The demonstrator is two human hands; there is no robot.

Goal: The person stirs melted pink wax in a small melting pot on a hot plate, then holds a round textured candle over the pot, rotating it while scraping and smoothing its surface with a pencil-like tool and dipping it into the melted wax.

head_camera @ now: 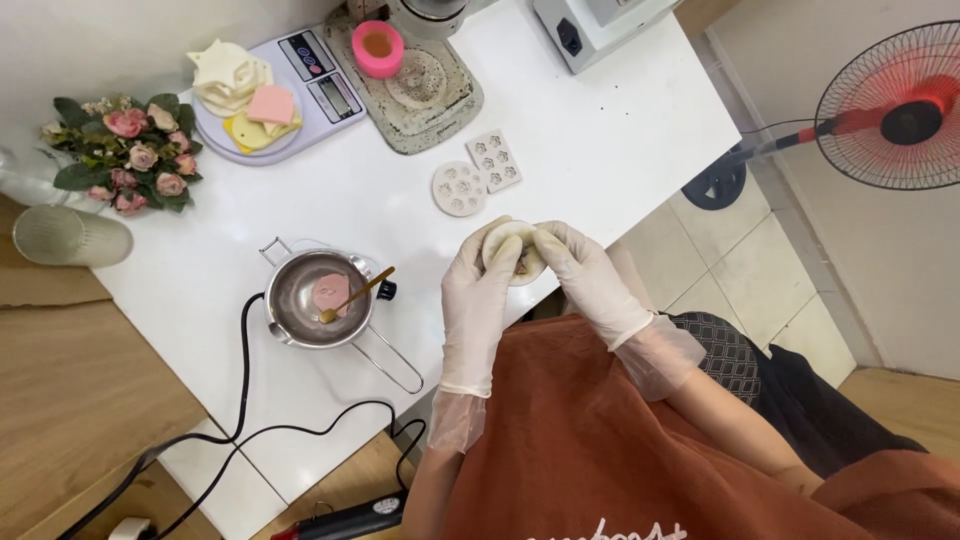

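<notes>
— Head view showed it best: both gloved hands met just over the near edge of the white table [620, 150], and between them sat a small round cream mould [517, 258].

— Which hand had it?

— Both. The left hand [478, 300] came up from below with its fingers [487, 240] curled over the mould's left rim; the right hand [590, 280] came in from the right, fingers [548, 238] closed on the other rim. The mould was round, so no long axis to speak of, and its face was turned up toward the person. Neither hand was nearer; it lay squarely between them.

— And beyond?

— To the left stood a small metal pot [318, 300] holding a pink piece and a gold spoon [355, 295]. Just past the hands lay two flat moulds with flower shapes [476, 175]. Farther back were a scale [290, 90] carrying pale shapes, a pink cup [378, 48], and a bunch of pink roses [130, 150] at the far left.
</notes>
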